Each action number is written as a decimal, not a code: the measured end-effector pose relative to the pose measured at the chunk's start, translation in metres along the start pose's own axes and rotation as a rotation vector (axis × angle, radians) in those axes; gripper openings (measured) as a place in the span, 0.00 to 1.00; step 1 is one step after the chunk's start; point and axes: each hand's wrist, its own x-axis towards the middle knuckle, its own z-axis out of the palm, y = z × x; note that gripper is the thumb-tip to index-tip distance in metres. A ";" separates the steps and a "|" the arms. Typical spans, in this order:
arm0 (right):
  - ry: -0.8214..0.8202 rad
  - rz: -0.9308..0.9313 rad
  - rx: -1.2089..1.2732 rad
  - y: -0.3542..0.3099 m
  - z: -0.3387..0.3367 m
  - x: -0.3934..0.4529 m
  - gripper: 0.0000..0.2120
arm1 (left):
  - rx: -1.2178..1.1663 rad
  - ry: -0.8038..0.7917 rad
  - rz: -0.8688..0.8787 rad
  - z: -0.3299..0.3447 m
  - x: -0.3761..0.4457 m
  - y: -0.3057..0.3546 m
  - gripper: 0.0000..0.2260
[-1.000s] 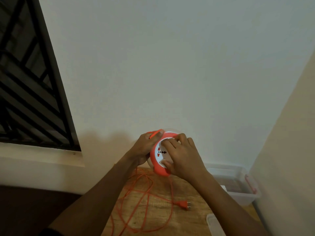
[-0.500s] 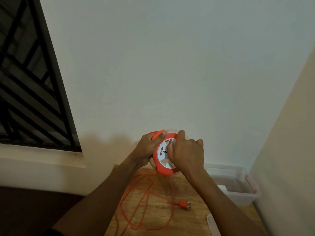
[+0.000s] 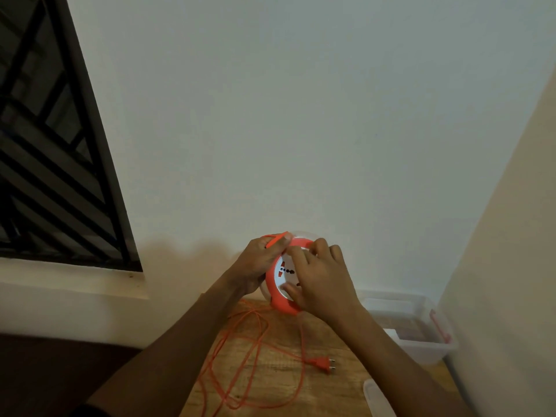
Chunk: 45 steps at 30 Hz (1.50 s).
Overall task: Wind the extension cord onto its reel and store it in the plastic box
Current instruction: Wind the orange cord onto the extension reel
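An orange cord reel (image 3: 278, 302) with a white socket face is held up above the wooden table (image 3: 270, 371). My left hand (image 3: 258, 263) grips the reel's left rim, with a bit of orange cord under the thumb. My right hand (image 3: 322, 281) grips the white centre of the reel, fingers curled over it. Loose orange cord (image 3: 252, 356) lies in loops on the table and ends in an orange plug (image 3: 323, 364). The clear plastic box (image 3: 421, 347) with a red latch stands open at the right by the wall.
A clear lid (image 3: 377, 398) lies at the table's lower right. A barred window (image 3: 54, 145) and its sill are at the left. A white wall is behind the table and a beige wall closes in on the right.
My right hand has turned on the reel's white face, its fingers shifting round the centre. The loops on the table have shifted slightly. My left hand stays on the rim.
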 end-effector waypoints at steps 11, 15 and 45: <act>0.029 0.288 -0.017 0.008 0.004 0.015 0.23 | 0.036 0.043 0.024 0.005 0.001 0.002 0.16; -0.004 0.430 0.110 0.006 0.001 0.015 0.18 | 0.007 0.045 0.039 0.010 0.002 0.007 0.20; 0.028 0.330 0.011 0.014 0.000 0.023 0.14 | 0.004 0.040 0.043 0.011 0.010 0.006 0.19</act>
